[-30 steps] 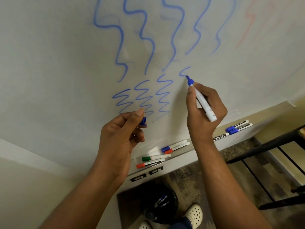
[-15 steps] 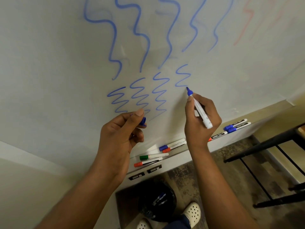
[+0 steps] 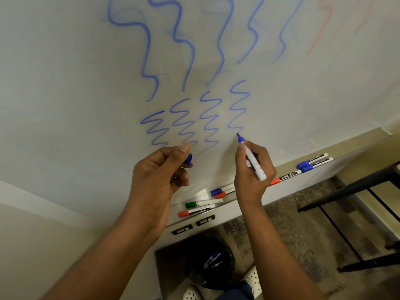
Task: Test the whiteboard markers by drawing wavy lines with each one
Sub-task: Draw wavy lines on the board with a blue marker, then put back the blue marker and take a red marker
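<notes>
My right hand (image 3: 253, 169) grips an uncapped blue marker (image 3: 252, 159) with its tip against the whiteboard (image 3: 75, 72), at the bottom end of a fresh blue wavy line (image 3: 238, 107). Three similar small zigzags lie to its left, under larger blue waves and faint red ones. My left hand (image 3: 158, 172) pinches the blue cap (image 3: 188, 159) close to the board. Several capped markers lie on the ledge (image 3: 244, 204): a green one (image 3: 202, 203), red ones (image 3: 194, 212) and blue ones (image 3: 311, 163).
A black bin (image 3: 208, 263) holding a few markers stands on the floor below the ledge, beside my white shoes (image 3: 252, 278). A dark metal frame (image 3: 350, 215) stands at the right. The wall (image 3: 43, 234) runs down the left.
My right hand has drawn the fourth small wavy line downward, from a single first curve to several bends. The left hand has kept hold of the cap.
</notes>
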`<state>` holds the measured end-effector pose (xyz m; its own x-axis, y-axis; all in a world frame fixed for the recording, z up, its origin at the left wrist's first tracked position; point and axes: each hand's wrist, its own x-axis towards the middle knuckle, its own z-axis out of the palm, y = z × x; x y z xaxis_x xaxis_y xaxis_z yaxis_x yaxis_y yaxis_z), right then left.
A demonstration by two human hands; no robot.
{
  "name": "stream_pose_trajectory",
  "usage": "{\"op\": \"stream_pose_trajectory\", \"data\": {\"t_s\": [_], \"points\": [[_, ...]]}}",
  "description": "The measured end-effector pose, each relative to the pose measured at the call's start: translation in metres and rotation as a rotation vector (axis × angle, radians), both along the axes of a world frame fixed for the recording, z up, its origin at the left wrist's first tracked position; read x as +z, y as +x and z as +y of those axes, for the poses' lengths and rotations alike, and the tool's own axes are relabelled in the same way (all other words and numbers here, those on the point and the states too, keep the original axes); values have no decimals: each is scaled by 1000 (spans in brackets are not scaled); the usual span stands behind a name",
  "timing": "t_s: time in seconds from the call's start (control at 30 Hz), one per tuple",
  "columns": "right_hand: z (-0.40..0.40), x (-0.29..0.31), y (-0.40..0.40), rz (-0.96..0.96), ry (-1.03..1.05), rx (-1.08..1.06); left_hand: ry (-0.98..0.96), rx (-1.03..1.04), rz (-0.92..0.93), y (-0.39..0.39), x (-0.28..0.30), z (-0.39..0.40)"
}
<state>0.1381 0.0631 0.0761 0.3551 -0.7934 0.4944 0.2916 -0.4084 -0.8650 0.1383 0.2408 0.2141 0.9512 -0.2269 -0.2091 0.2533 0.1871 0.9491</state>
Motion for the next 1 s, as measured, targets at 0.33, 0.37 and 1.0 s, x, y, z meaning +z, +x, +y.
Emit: {"op": "stream_pose_trajectory", "data": {"t_s": [0.33,0.37,1.0], "points": [[14,-23,-7,93,54,46,-23,5,3,-3,-2,10],[18,-24,-10,122,38,100,-25,5,2,-3,-3,12],[98,97,-110,159,133,395,-204,-47,291,-15,-42,38]]}}
